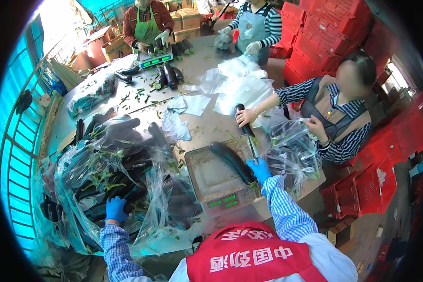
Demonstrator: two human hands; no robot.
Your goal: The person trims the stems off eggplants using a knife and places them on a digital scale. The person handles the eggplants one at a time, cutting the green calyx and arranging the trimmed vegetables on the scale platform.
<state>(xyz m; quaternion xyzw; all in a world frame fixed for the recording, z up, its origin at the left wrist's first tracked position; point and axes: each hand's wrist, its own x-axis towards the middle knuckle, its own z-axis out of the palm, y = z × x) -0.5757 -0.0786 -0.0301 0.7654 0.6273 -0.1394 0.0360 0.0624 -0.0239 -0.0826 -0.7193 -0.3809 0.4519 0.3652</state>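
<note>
My left hand point(116, 209), in a blue glove, reaches into a pile of dark eggplants point(134, 165) heaped in clear plastic bags point(158, 197). Whether its fingers grip one is hidden. My right hand point(259, 170), also blue-gloved, is closed around a narrow bladed cutting tool point(252, 147), knife or scissors, its tip pointing away from me. Below that blade a single long eggplant point(231, 160) lies slantwise across the weighing scale point(201, 183). The scale has a dirty metal pan and a lit green display point(222, 201).
A co-worker at right holds an eggplant point(246, 127) and a plastic bag point(292, 151). Two others stand across the metal table point(201, 127), one at a second scale point(155, 60). White plastic sheets point(245, 84) and cut stems lie between. Red crates point(324, 38) are stacked at right.
</note>
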